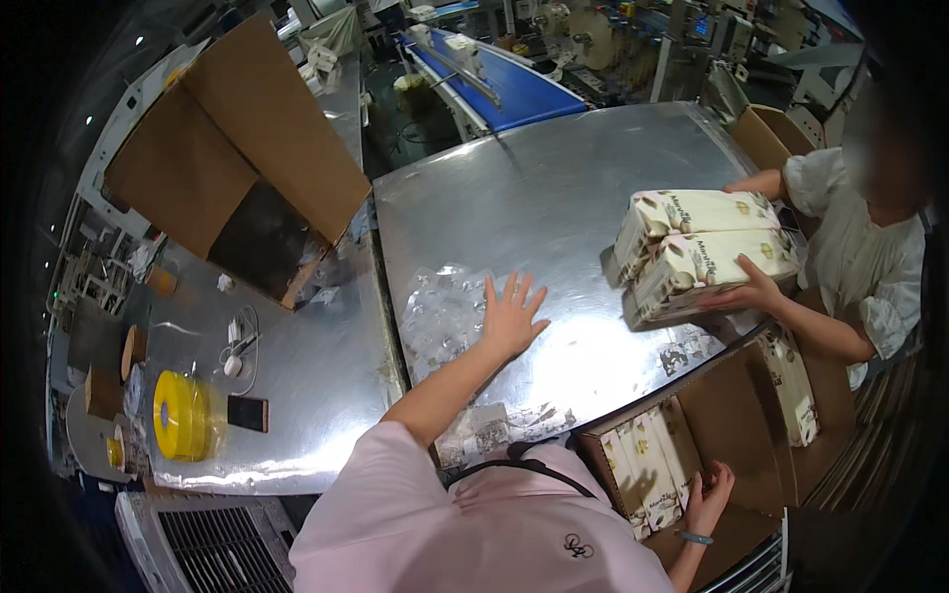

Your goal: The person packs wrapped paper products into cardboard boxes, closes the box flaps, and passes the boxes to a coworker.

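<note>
My left hand (510, 314) lies flat on the metal table (534, 208), fingers spread, beside crumpled clear plastic film (445, 311). Down at the lower right, my right hand (708, 499) is over an open cardboard carton (736, 435). Its fingers are loosely bent and apart, with nothing seen between them, close to the packs inside. Those white soft tissue packs (641, 460) stand in a row along the carton's left side. Across the table's right edge, a co-worker's hands (759, 287) hold a stack of similar tissue packs (707, 252) just over the tabletop.
At the left, a large tilted open carton (237, 148) stands on a second metal table (326, 395). Yellow tape rolls (183, 415), a phone (247, 413) and a white cable (237, 351) lie there. A blue conveyor (494, 84) runs behind. More packs (791, 390) stand right of my carton.
</note>
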`<state>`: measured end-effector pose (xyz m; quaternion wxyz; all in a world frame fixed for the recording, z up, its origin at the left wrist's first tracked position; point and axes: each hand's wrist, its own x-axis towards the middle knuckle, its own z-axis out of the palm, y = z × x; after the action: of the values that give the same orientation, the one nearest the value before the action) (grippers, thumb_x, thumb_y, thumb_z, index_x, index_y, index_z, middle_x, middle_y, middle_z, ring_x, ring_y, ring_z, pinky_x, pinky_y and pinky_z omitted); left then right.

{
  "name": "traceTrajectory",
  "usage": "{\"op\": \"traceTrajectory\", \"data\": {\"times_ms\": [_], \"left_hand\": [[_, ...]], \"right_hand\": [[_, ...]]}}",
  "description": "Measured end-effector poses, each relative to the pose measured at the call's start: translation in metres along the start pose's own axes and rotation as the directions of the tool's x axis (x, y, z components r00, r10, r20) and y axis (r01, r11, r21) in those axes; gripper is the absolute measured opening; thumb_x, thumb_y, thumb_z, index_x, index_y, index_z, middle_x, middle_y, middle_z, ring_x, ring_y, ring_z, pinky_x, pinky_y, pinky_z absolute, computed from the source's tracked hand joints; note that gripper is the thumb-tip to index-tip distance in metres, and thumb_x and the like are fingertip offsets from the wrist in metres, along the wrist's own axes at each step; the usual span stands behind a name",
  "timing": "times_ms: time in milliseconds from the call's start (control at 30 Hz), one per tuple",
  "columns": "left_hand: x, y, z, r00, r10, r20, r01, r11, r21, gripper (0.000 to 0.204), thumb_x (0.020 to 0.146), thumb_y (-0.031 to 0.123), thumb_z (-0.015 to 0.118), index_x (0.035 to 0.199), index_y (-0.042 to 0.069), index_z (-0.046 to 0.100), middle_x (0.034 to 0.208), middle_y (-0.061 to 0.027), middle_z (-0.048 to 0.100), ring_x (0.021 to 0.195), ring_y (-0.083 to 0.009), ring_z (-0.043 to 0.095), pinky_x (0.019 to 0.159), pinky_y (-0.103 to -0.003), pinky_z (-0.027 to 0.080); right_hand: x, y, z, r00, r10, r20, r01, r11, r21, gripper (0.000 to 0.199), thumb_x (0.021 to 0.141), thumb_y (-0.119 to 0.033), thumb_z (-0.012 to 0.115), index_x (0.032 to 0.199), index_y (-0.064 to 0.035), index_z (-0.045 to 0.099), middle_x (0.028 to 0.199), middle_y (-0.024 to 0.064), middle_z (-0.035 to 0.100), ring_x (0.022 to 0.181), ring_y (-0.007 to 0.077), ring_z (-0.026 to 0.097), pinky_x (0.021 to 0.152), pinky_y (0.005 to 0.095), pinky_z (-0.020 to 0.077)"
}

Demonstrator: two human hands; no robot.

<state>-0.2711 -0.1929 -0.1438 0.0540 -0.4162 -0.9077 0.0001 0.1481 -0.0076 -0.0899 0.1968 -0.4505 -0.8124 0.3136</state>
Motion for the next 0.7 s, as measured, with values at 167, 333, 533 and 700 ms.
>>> {"op": "traceTrajectory", "data": {"times_ms": [167, 333, 533, 700], "left_hand": [[-0.01, -0.035, 0.008, 0.979, -0.197, 0.049, 0.193, 0.978, 0.077, 0.058, 0.089, 0.052, 0.041, 0.136, 0.018, 0.041, 0.144, -0.012, 0.03, 0.136, -0.0294, 0.022, 0.103, -0.066, 0.006], [-0.012, -0.058, -0.015, 0.964, -0.257, -0.065, 0.257, 0.966, -0.007, 0.058, 0.087, 0.052, 0.044, 0.133, 0.016, 0.045, 0.144, -0.015, 0.031, 0.135, -0.0332, 0.022, 0.104, -0.065, 0.006], [-0.008, -0.124, -0.027, 0.684, -0.719, 0.126, 0.728, 0.663, -0.172, 0.065, 0.083, 0.055, 0.048, 0.136, 0.018, 0.041, 0.145, -0.0184, 0.027, 0.135, -0.037, 0.022, 0.106, -0.061, 0.01], [-0.018, -0.144, -0.018, 0.737, -0.67, -0.092, 0.624, 0.726, -0.288, 0.062, 0.082, 0.049, 0.054, 0.134, 0.018, 0.042, 0.142, -0.0197, 0.029, 0.13, -0.0371, 0.029, 0.101, -0.059, 0.022]], "right_hand": [[-0.001, 0.014, -0.002, 1.0, -0.004, -0.017, 0.004, 1.0, -0.012, 0.031, 0.082, -0.002, 0.059, 0.112, 0.0026, 0.05, 0.118, 0.0162, 0.043, 0.106, 0.0285, 0.05, 0.088, 0.035, 0.0438], [0.002, 0.024, -0.001, 0.997, 0.069, -0.028, -0.07, 0.997, -0.029, 0.032, 0.083, -0.006, 0.06, 0.112, 0.003, 0.05, 0.115, 0.0159, 0.044, 0.105, 0.0292, 0.05, 0.088, 0.035, 0.0433], [0.006, 0.043, 0.003, 0.998, 0.061, 0.016, -0.06, 0.994, -0.092, 0.037, 0.084, -0.012, 0.061, 0.116, 0.0028, 0.049, 0.115, 0.0165, 0.046, 0.104, 0.0307, 0.049, 0.087, 0.0372, 0.0419], [0.009, 0.048, 0.01, 0.982, 0.184, -0.039, -0.188, 0.973, -0.137, 0.038, 0.084, -0.013, 0.062, 0.115, 0.0033, 0.049, 0.112, 0.0167, 0.046, 0.102, 0.0307, 0.049, 0.086, 0.0379, 0.0408]]}}
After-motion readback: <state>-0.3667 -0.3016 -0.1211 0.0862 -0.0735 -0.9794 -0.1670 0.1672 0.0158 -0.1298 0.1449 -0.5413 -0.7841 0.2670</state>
